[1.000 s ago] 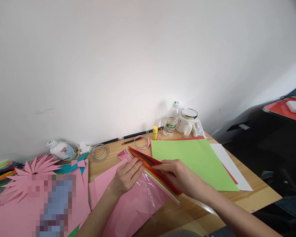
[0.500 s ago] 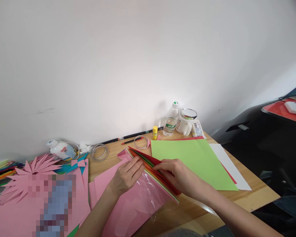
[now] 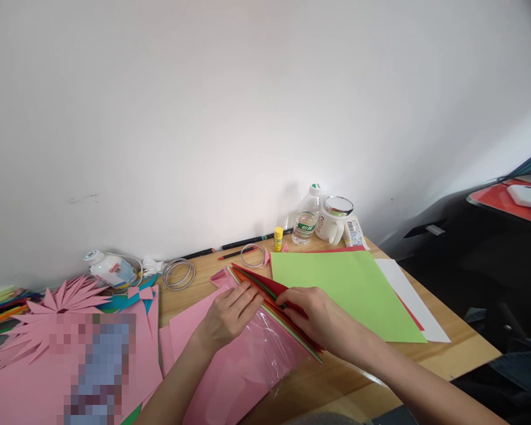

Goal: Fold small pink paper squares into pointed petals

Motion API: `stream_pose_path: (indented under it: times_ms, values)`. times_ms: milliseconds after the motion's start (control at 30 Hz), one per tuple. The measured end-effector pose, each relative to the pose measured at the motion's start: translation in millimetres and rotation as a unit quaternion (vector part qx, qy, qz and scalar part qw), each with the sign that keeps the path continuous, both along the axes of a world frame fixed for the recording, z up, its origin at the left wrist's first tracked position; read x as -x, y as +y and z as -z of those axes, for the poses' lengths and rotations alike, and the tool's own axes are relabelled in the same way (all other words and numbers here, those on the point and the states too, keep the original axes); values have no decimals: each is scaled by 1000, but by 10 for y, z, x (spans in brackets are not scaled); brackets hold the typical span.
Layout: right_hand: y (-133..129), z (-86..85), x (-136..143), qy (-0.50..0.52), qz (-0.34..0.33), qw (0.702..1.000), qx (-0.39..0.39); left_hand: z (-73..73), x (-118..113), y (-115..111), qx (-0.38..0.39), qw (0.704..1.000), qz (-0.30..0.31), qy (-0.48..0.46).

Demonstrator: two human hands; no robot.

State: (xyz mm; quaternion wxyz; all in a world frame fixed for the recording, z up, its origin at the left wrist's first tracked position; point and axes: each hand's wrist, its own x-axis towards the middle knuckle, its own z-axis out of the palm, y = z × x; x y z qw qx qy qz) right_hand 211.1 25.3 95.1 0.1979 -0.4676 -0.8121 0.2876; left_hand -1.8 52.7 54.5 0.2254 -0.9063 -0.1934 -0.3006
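Note:
In front of me, a pack of coloured paper [image 3: 234, 378] in a clear plastic sleeve lies slanted, pink side up. Its fanned edge shows orange, yellow, green and red sheets. My left hand [image 3: 228, 316] is closed over this edge, fingers bent on the orange sheets and holding the pack. At the right side of the edge, my right hand [image 3: 312, 313] pinches a red sheet [image 3: 265, 282] and lifts it apart from the orange ones, with green showing between. Its fingertips are partly hidden by the paper. Beside it lies a light green sheet [image 3: 345, 283].
Along the wall stand a glue stick [image 3: 278, 239], a water bottle [image 3: 307, 218] and a white mug [image 3: 334, 224]. Pens and wire coils [image 3: 178, 274] lie to their left. A white bottle [image 3: 110, 270], a pink paper flower [image 3: 64, 301] and pink sheets occupy the left. The table's right edge drops off.
My right hand has shifted slightly, its fingers deeper among the red and orange sheets. My left hand and the pack stay nearly in place.

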Motion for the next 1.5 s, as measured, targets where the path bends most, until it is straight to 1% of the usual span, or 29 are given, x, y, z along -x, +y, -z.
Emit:
stream_pose_path:
  times_ms: [167,300,500,700,967,1500]
  values:
    - [-8,-21,-4,-3,8,1000,10,7,-7,-11,21,1000,-11,18]
    - [-5,-32,-7,3,8,1000,10,-10,-13,-21,24,999,-20,26]
    - [-7,-31,-15,7,8,1000,13,-28,-24,-24,25,1000,-12,15]
    - [-2,-12,-16,14,7,1000,15,-34,-18,-23,25,999,-21,27]
    - [-5,-37,-11,8,4,1000,16,-50,-16,-25,30,999,-13,26]
    - [-7,-8,-24,-1,3,1000,2,2,34,-19,29,999,-5,33]
